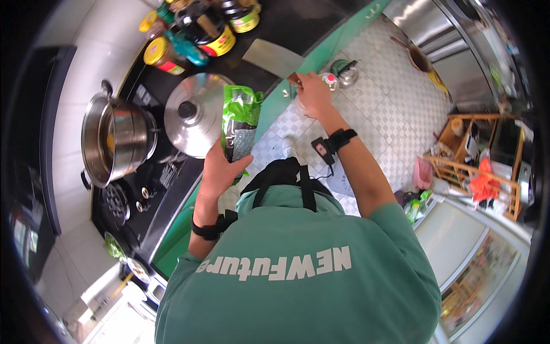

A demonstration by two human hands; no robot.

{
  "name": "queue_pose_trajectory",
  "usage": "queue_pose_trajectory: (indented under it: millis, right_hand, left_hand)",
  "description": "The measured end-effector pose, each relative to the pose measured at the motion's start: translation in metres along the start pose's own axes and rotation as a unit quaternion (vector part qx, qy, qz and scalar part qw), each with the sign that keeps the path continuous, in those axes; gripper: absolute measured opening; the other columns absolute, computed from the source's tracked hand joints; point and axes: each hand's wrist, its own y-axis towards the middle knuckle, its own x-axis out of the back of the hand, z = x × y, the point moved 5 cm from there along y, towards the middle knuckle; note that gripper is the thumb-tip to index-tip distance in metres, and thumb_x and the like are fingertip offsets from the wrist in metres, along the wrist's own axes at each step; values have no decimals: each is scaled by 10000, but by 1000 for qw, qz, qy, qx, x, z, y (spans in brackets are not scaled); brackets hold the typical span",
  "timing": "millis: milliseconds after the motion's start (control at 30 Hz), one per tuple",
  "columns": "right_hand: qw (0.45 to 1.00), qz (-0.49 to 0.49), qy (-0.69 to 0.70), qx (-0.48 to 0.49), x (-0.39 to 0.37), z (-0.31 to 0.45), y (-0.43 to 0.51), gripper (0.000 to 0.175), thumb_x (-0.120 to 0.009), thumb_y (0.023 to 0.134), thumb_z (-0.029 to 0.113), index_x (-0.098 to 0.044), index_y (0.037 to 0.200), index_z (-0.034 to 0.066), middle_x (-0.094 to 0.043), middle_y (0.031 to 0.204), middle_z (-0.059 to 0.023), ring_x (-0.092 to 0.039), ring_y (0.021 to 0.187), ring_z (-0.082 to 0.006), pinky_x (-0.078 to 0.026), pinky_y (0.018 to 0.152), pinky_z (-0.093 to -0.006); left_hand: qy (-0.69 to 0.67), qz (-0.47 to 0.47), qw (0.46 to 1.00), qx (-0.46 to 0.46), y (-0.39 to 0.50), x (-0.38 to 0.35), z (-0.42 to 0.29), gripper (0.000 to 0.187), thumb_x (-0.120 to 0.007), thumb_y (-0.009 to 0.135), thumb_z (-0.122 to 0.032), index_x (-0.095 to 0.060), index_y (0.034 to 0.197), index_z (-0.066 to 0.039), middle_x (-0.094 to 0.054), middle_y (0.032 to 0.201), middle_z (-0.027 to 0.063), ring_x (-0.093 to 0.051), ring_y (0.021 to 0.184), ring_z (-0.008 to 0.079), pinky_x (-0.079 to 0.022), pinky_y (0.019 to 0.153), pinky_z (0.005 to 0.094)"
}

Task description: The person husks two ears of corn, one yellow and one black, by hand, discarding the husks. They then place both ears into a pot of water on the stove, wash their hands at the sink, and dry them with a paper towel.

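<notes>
My left hand (220, 170) grips a green and clear plastic packet (241, 124) with dark contents, held upright in front of the counter edge. My right hand (314, 95) is closed around the brown handle of a cleaver (273, 58). The cleaver's broad blade points left over the dark countertop (283, 21), slightly blurred. Behind the packet, a round steel pot lid (195, 114) with a black knob lies on the stove area. A deep steel pot (129, 142) stands on the hob to its left, with liquid and something yellowish inside.
Several jars and bottles (161, 51) crowd the back of the counter. Glass lids or pans (345, 73) and a bottle with a red cap (330, 79) are on the tiled floor by the green cabinet (339, 38). A wooden rack (477, 167) stands at right.
</notes>
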Motion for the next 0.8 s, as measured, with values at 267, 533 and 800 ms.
queue_pose_trajectory:
  millis: [267,533,800]
  right_hand:
    - [991,-83,80,-64,-38,-6,22,314,-640,794,48,-601,1096,-32,-580,1038,-253,-568,974,-432,-478,850,-478]
    - [959,-148,206,-125,-60,-10,77,388,-654,720,27,-562,1085,-65,-580,1062,-280,-538,1039,-430,-444,922,-467]
    - [973,-113,203,-10,11,49,99,309,-746,746,125,-669,1029,27,-682,949,-159,-630,951,-346,-511,813,-389]
  left_hand:
    - [-3,-30,1000,9,-1,12,-4,771,-807,686,-182,-463,1339,39,-646,1066,198,-644,952,276,-499,865,383]
    - [23,-97,995,17,-15,12,-22,777,-796,674,-223,-476,1341,16,-650,1050,258,-634,982,403,-490,874,420]
    - [34,-100,993,56,-29,5,-36,659,-780,689,-294,-570,1230,18,-670,1018,233,-644,976,384,-502,842,417]
